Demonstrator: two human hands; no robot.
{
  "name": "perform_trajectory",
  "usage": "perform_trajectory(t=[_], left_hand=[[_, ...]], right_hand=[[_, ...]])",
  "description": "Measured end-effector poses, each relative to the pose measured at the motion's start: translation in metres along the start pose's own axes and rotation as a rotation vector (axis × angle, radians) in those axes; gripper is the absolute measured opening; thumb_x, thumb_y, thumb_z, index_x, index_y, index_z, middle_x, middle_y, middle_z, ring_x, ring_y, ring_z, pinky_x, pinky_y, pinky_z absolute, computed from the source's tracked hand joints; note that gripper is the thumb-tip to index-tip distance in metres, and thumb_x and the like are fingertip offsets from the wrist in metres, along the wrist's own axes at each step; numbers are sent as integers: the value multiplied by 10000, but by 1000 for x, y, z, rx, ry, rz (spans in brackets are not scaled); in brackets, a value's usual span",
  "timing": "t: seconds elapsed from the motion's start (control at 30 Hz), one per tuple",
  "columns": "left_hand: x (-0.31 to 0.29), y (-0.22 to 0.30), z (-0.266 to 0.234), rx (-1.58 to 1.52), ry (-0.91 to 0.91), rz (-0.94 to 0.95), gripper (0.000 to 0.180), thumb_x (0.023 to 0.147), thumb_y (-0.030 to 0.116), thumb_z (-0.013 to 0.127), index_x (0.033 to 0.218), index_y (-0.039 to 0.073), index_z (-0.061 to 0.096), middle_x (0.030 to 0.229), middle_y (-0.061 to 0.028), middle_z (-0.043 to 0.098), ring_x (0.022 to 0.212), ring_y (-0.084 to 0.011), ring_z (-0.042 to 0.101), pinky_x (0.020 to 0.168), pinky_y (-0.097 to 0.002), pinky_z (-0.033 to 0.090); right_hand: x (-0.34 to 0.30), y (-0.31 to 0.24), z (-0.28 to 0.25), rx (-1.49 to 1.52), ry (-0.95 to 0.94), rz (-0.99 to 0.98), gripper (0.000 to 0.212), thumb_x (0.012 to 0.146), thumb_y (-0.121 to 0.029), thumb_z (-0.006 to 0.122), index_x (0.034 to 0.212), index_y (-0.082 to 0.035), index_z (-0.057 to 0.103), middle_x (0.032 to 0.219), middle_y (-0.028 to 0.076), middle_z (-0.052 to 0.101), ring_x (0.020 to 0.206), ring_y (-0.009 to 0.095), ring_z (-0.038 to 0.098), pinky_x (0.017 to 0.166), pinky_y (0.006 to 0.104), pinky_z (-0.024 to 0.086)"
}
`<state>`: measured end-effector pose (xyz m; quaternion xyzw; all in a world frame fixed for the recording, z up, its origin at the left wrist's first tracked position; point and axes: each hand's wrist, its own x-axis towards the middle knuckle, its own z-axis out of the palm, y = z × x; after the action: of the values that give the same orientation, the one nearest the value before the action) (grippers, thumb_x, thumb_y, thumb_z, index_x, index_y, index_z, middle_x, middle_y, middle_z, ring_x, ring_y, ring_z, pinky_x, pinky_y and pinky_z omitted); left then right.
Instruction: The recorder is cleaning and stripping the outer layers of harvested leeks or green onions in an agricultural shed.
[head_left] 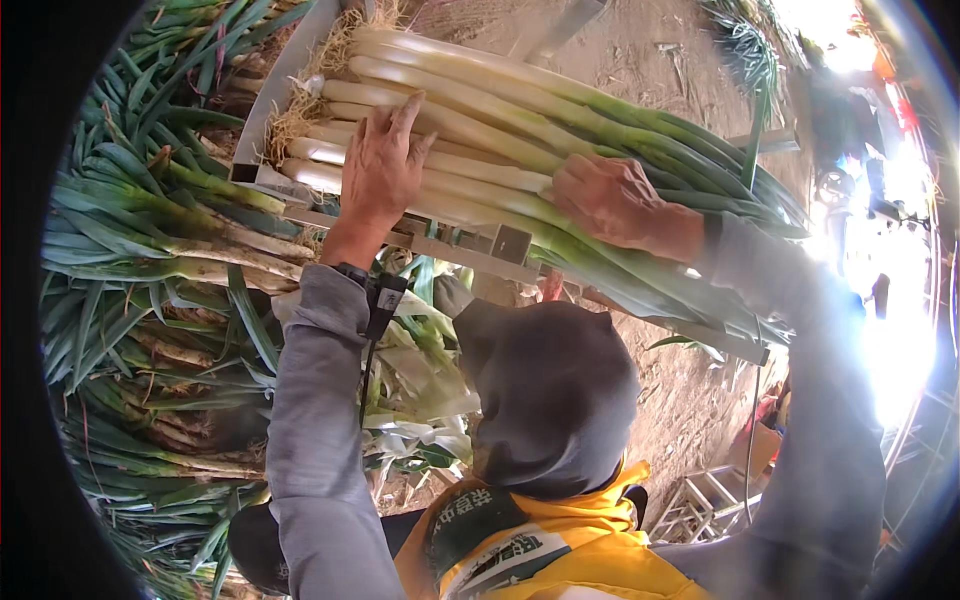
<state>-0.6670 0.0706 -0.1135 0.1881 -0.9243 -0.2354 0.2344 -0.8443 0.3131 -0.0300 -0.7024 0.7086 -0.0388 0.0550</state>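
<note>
A row of long green onions (pixel 480 95) lies side by side on a metal rack (pixel 280 100), white stalks and roots to the left, green leaves to the right. My left hand (pixel 385 165) rests on the white stalks near the root end, its fingers apart. Farther right, my right hand (pixel 625 200) is closed over an onion stalk where white turns to green. Its fingertips are partly hidden beneath the hand. A black strap with a small dark device (pixel 385 300) is at my left wrist.
Piles of green onions (pixel 130 230) fill the left side. Pale peeled leaves (pixel 430 360) lie below the rack. Under my arms are rounded dark clothing (pixel 555 390) and a yellow garment (pixel 600 550). A metal frame (pixel 710 500) stands lower right, and bright light washes out the far right.
</note>
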Motion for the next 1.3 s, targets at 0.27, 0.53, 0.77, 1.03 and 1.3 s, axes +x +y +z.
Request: perform_trajectory(t=[0.27, 0.53, 0.77, 1.03, 1.3], left_hand=[[-32, 5, -19, -600, -12, -205, 605, 935, 354, 645, 1418, 19, 498, 1298, -248, 533, 1245, -417, 484, 1019, -512, 434], [-215, 51, -170, -497, -168, -228, 364, 963, 204, 670, 1256, -2, 602, 1070, -203, 627, 979, -359, 619, 872, -451, 505], [-340, 108, -315, -501, -198, -358, 392, 978, 200, 668, 1301, 3, 566, 1062, -168, 631, 921, -297, 659, 805, -415, 533], [-382, 116, -339, -463, -9, -212, 402, 947, 202, 675, 1269, -6, 553, 1019, -158, 603, 888, -310, 666, 732, -460, 546], [-424, 100, -378, 258, -101, -404, 359, 824, 145, 653, 1146, -7, 615, 897, -68, 595, 841, -210, 619, 693, -325, 466]], right_hand=[[-12, 7, 16, -23, 64, -147, 137, 772, -142, 658, 900, -92, 664, 890, 121, 620, 821, 328, 616, 653, 477, 488], [22, 20, -19, -220, -197, -247, 192, 974, -221, 551, 925, -47, 615, 923, 195, 627, 880, 410, 630, 720, 459, 492], [141, -124, -125, 462, 12, 119, 351, 973, -256, 605, 1231, -20, 632, 1059, 56, 706, 904, 185, 660, 718, 319, 508], [274, -425, 18, 477, -665, -331, 440, 976, -376, 652, 1202, 2, 673, 969, 103, 718, 829, 204, 670, 751, 339, 536], [287, -641, 225, 686, -528, -465, 788, 904, -484, 734, 1373, 109, 510, 1231, 280, 661, 1165, 308, 654, 979, 365, 517]])
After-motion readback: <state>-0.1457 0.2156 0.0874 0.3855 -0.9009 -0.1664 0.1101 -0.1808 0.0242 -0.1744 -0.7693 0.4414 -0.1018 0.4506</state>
